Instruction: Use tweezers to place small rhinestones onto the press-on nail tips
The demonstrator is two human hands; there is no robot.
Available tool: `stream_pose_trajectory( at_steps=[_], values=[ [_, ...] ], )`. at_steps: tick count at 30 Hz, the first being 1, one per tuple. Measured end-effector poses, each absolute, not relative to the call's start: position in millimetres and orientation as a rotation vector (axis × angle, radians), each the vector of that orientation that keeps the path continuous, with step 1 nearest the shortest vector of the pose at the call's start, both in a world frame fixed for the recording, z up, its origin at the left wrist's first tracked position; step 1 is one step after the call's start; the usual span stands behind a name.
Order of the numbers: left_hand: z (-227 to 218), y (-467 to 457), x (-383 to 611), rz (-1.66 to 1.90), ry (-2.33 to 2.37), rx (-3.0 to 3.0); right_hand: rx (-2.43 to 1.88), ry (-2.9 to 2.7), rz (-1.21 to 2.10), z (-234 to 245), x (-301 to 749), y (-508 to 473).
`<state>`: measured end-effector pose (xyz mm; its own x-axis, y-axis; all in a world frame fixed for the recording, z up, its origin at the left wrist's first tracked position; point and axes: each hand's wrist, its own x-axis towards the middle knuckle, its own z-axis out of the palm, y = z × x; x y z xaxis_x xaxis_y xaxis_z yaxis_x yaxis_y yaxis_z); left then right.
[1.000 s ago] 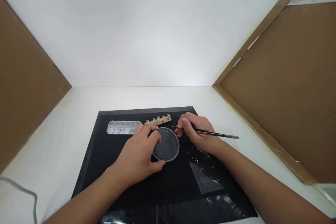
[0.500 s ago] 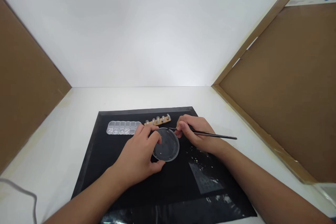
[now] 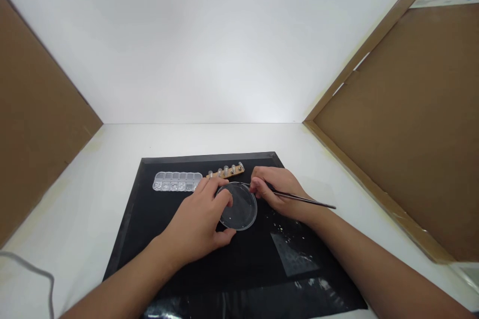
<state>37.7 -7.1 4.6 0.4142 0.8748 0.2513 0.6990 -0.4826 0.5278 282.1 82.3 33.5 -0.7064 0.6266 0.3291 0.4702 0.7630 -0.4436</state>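
A clear, shallow round dish [image 3: 243,212] lies on the black mat, with a few tiny specks in it. My left hand [image 3: 204,214] grips its left side, thumb at the near rim and fingers curled over the far rim. My right hand [image 3: 275,189] is closed around slim dark tweezers [image 3: 309,200], pinched near their front end. Their tips reach the dish's far rim, and I cannot make out whether anything is between them. Just behind the dish lies a wooden strip [image 3: 235,170] bearing several small clear upright pieces.
A clear compartment box [image 3: 177,181] with small bits in its front row stands left of the dish. Tiny pale pieces [image 3: 280,229] are scattered by a transparent sheet [image 3: 294,256] on the black mat [image 3: 149,239]. Brown boards [image 3: 404,124] flank the white table; a grey cable [image 3: 35,271] lies left.
The tweezers' rear end has dipped slightly as my right hand tilted. My left hand stays on the dish. The whole view has shifted very slightly.
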Motion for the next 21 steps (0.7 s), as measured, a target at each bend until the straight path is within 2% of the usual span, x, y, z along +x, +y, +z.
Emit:
stream_pose_trajectory(
  at_steps=[11, 16, 21],
  values=[
    [10, -8, 38, 0.663, 1.384, 2.269, -0.745, -2.487, 0.464, 32, 284, 84],
    [12, -7, 38, 0.614, 1.42, 2.261, -0.626, -2.438, 0.568, 40, 283, 79],
    [8, -7, 37, 0.553, 1.458, 2.218, -0.513, -2.529, 0.805, 44, 277, 70]
  ],
)
